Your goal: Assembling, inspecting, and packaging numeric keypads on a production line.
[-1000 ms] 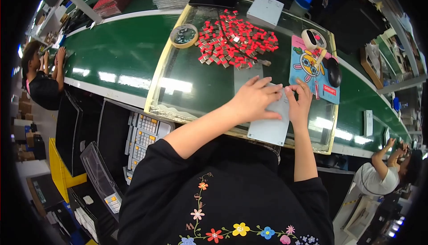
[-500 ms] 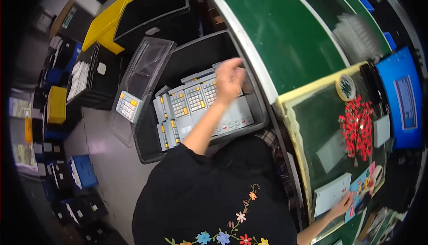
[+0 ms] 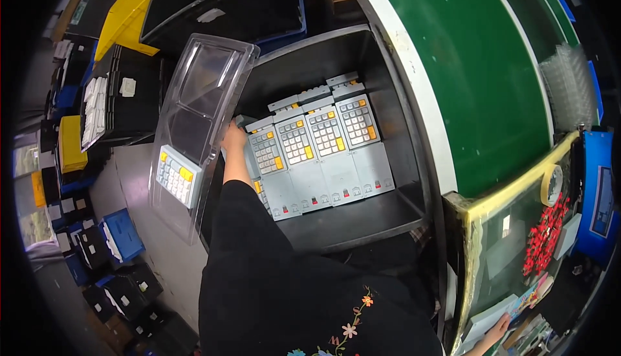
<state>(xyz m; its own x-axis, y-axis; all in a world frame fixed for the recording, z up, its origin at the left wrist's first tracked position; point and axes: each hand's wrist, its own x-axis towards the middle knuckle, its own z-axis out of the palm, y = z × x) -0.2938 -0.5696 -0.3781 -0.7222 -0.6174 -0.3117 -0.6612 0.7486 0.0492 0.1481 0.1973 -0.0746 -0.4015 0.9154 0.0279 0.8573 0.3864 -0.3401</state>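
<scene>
A deep black crate [image 3: 323, 230] holds several grey keypads [image 3: 323, 133] with white, grey and yellow keys, standing in a slanted overlapping row. At the row's left end, my left hand [image 3: 234, 138] is closed on the edge of a grey keypad [image 3: 246, 121]; its fingertips are partly hidden. At the lower right, my right hand [image 3: 499, 327] has its fingers drawn together at the edge of a flat pale panel [image 3: 482, 320], beside a colourful printed sheet [image 3: 527, 299]. What that hand grips, if anything, is too small to tell.
A clear plastic tray [image 3: 206, 71] leans on the crate's left side, with a single keypad [image 3: 174, 178] on it. Right of the crate runs a green belt [image 3: 453, 65] with a pale edge. Red small parts [image 3: 546, 236] and a tape roll [image 3: 552, 184] lie on the yellow-edged worktop [image 3: 475, 252].
My left hand has moved from the upper right of the keypads to the row's left end. The view has shifted, showing the crate larger. My right hand stays by the panel.
</scene>
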